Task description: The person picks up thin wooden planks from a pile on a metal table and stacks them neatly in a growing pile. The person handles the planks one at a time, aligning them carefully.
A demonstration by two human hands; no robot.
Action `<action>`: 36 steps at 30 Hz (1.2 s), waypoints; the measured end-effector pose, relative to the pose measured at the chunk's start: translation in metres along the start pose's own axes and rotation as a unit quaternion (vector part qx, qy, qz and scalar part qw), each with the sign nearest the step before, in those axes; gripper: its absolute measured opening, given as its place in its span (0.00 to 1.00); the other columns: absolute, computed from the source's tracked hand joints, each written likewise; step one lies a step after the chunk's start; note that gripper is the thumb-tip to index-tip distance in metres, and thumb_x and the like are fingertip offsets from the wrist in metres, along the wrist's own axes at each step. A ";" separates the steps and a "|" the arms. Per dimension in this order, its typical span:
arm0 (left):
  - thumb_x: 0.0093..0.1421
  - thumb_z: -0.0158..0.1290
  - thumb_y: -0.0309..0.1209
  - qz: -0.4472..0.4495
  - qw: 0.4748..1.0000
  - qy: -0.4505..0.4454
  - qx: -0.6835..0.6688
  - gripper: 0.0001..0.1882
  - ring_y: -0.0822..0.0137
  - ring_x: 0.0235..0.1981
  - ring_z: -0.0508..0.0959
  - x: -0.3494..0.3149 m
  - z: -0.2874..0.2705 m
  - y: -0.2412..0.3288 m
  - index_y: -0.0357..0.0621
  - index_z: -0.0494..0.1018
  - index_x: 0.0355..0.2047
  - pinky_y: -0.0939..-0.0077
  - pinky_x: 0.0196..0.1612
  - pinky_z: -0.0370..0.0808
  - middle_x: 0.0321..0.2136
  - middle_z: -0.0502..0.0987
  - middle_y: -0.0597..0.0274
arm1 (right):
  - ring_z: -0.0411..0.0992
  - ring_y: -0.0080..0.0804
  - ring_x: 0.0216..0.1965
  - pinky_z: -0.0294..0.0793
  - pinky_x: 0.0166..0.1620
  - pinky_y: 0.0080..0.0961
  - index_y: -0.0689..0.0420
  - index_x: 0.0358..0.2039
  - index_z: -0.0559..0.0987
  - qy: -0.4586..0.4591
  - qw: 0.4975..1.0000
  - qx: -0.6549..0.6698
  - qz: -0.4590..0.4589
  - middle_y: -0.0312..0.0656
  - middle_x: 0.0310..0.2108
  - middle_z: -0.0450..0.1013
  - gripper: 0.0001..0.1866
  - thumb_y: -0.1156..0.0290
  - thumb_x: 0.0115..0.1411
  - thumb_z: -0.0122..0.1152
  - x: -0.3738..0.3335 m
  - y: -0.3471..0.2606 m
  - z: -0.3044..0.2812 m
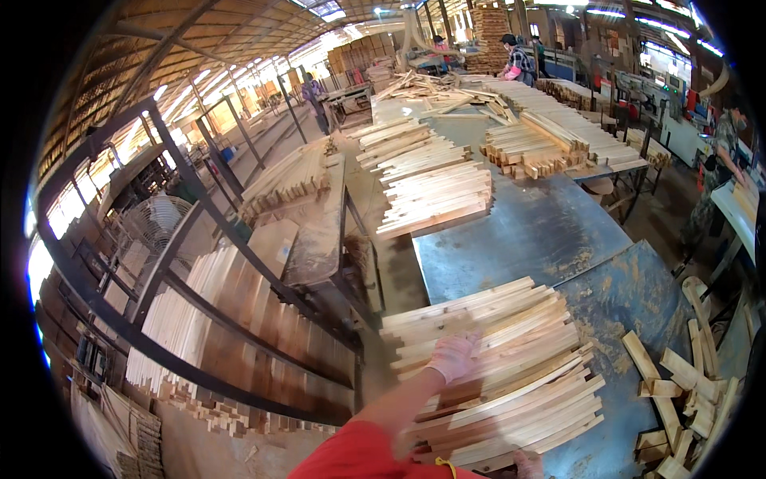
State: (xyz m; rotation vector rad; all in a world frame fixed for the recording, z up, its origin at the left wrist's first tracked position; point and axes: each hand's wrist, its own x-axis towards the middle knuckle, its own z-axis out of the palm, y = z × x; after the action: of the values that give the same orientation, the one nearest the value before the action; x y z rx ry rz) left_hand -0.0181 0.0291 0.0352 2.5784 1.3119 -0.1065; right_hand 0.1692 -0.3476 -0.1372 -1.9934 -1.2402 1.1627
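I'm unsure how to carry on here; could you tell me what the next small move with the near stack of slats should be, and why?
Probably close the left hand on the top slats: it rests flat on the pile of wooden slats, whose ends fan out unevenly on the metal table.

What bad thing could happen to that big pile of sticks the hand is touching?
The left hand presses on a loosely stacked pile of wooden slats, some already fanned out unevenly, so a push might slide them off the metal table. Loose offcuts lie heaped to the right, where falling slats could tangle. Rough wood might also snag the glove.
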 end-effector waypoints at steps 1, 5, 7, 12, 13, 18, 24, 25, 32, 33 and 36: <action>0.61 0.59 0.48 -0.012 1.000 -0.022 0.004 0.42 0.50 0.53 0.81 0.007 -0.009 -0.005 0.51 0.60 0.73 0.55 0.52 0.79 0.53 0.79 0.47 | 0.77 0.55 0.51 0.75 0.58 0.46 0.57 0.61 0.76 -0.001 1.000 0.027 0.014 0.57 0.51 0.79 0.27 0.57 0.65 0.65 0.009 -0.013 -0.001; 0.62 0.57 0.50 -0.020 1.000 -0.009 0.005 0.41 0.48 0.53 0.81 0.048 -0.006 -0.057 0.51 0.60 0.73 0.53 0.54 0.78 0.53 0.79 0.46 | 0.77 0.56 0.50 0.76 0.57 0.46 0.58 0.58 0.79 0.025 0.962 0.255 0.094 0.58 0.50 0.79 0.24 0.60 0.65 0.63 0.051 -0.060 0.001; 0.63 0.56 0.49 -0.021 1.000 -0.008 -0.019 0.41 0.46 0.54 0.81 0.075 -0.025 -0.079 0.50 0.59 0.73 0.52 0.55 0.77 0.56 0.78 0.45 | 0.77 0.57 0.49 0.76 0.56 0.45 0.58 0.56 0.80 0.035 0.954 0.285 0.087 0.59 0.49 0.79 0.22 0.61 0.66 0.62 0.080 -0.079 0.005; 0.59 0.59 0.51 -0.011 0.999 -0.002 -0.030 0.44 0.42 0.57 0.79 0.167 -0.065 -0.143 0.55 0.60 0.74 0.54 0.60 0.75 0.58 0.77 0.43 | 0.74 0.51 0.60 0.71 0.66 0.45 0.55 0.58 0.81 0.084 0.993 0.081 -0.023 0.56 0.59 0.76 0.30 0.54 0.58 0.75 0.195 -0.101 0.031; 0.59 0.59 0.51 -0.002 1.000 0.011 -0.005 0.44 0.42 0.57 0.78 0.181 -0.065 -0.165 0.55 0.60 0.74 0.55 0.60 0.75 0.59 0.76 0.42 | 0.76 0.48 0.56 0.77 0.57 0.43 0.57 0.60 0.74 0.080 0.974 0.205 0.056 0.54 0.57 0.76 0.31 0.61 0.58 0.73 0.213 -0.126 0.031; 0.59 0.60 0.53 -0.001 0.999 0.036 0.024 0.45 0.43 0.59 0.77 0.262 -0.083 -0.234 0.57 0.59 0.74 0.56 0.62 0.73 0.61 0.75 0.42 | 0.81 0.42 0.42 0.86 0.28 0.36 0.59 0.64 0.59 0.115 0.838 0.503 0.176 0.50 0.50 0.76 0.37 0.72 0.60 0.71 0.288 -0.277 0.014; 0.59 0.59 0.56 -0.037 0.999 -0.006 0.005 0.48 0.44 0.62 0.75 0.300 -0.121 -0.217 0.48 0.58 0.74 0.53 0.65 0.70 0.63 0.72 0.41 | 0.78 0.33 0.40 0.83 0.38 0.33 0.60 0.68 0.55 0.028 0.880 0.449 0.150 0.46 0.46 0.77 0.44 0.61 0.61 0.73 0.334 -0.256 0.008; 0.59 0.58 0.54 -0.074 0.996 -0.051 -0.012 0.46 0.43 0.64 0.73 0.290 -0.136 -0.202 0.46 0.60 0.73 0.50 0.67 0.67 0.63 0.72 0.39 | 0.76 0.31 0.41 0.81 0.40 0.31 0.59 0.70 0.58 0.020 0.902 0.406 0.147 0.43 0.44 0.78 0.44 0.58 0.62 0.72 0.326 -0.256 -0.003; 0.59 0.63 0.50 0.075 0.968 0.230 0.069 0.44 0.43 0.67 0.68 0.199 -0.093 -0.201 0.43 0.64 0.71 0.45 0.69 0.63 0.68 0.68 0.44 | 0.75 0.37 0.57 0.77 0.55 0.38 0.57 0.74 0.62 0.383 0.906 0.170 0.055 0.50 0.57 0.76 0.41 0.68 0.62 0.69 0.198 -0.097 -0.133; 0.59 0.64 0.47 0.131 0.962 0.233 0.055 0.42 0.43 0.67 0.68 0.167 -0.088 -0.177 0.43 0.65 0.70 0.45 0.69 0.63 0.67 0.68 0.45 | 0.74 0.50 0.62 0.77 0.59 0.42 0.58 0.73 0.62 0.419 0.897 -0.080 0.113 0.58 0.61 0.73 0.45 0.66 0.57 0.72 0.167 -0.088 -0.175; 0.53 0.69 0.43 0.246 0.959 0.143 0.013 0.44 0.44 0.68 0.67 0.070 -0.039 -0.138 0.45 0.68 0.69 0.49 0.69 0.65 0.65 0.70 0.46 | 0.75 0.61 0.55 0.78 0.58 0.45 0.53 0.69 0.70 0.446 0.828 -0.281 0.192 0.58 0.53 0.78 0.40 0.65 0.54 0.72 0.105 -0.040 -0.257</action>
State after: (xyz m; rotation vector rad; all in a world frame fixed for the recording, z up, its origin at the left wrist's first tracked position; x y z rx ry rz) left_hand -0.0890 0.1721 0.0350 2.9361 0.7022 0.3533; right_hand 0.3960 -0.2328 -0.0194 -2.7917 -0.7069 -0.1519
